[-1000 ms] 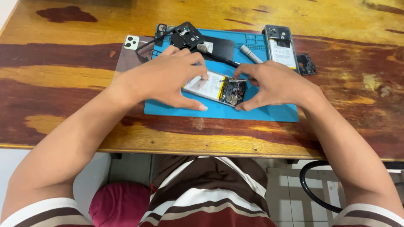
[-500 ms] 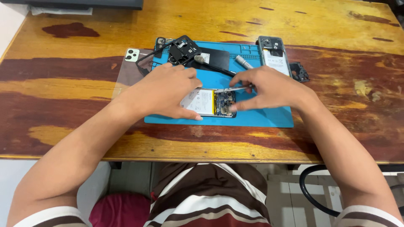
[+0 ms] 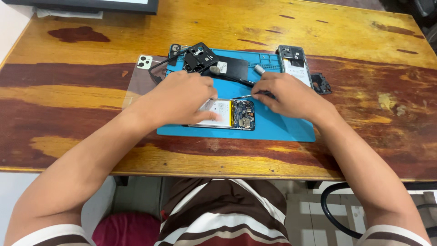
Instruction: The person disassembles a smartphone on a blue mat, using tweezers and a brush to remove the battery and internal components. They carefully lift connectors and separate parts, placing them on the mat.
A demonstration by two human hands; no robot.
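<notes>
An opened phone [image 3: 227, 114] is pinned flat on the blue mat [image 3: 282, 130] by the left hand [image 3: 177, 98], fingers spread across its battery. The right hand [image 3: 291, 95], cupped around the phone's end a second ago, is now drawn back, fingers pinched on a thin metal tool [image 3: 243, 96] aimed at the circuit board.

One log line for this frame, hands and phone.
left hand: pressing down on opened phone | right hand: holding tweezers, tip over the phone's board | phone on blue mat
</notes>
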